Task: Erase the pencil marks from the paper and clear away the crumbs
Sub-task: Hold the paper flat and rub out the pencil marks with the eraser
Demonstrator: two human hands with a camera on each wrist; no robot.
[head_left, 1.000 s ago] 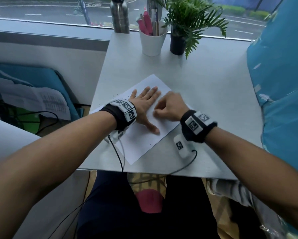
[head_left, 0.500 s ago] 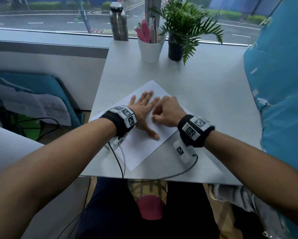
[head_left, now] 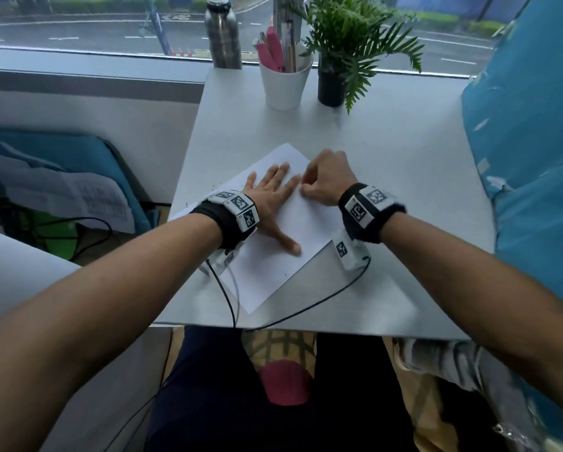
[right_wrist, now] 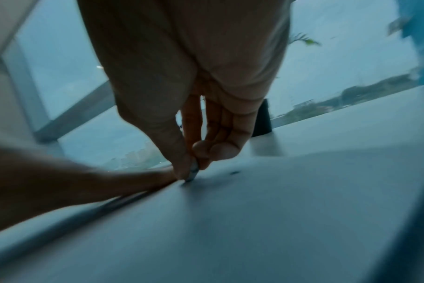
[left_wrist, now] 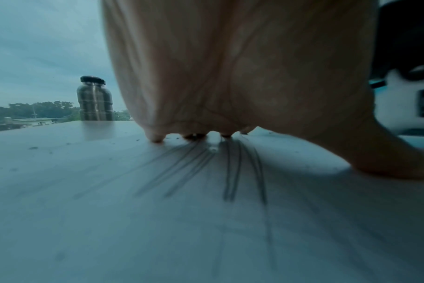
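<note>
The right hand has its grip pinched on a small eraser, tip on the paper; the left hand, flat and unclenched just beside it, pins the sheet on the bench; hard rubbing could crease the sheet; only the left wrist view shows the pencil marks under that palm, crumbs beyond the fingertips.

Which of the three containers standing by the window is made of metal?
The steel bottle, leftmost of the three. The white cup holds pens, and the dark pot holds a plant.
</note>
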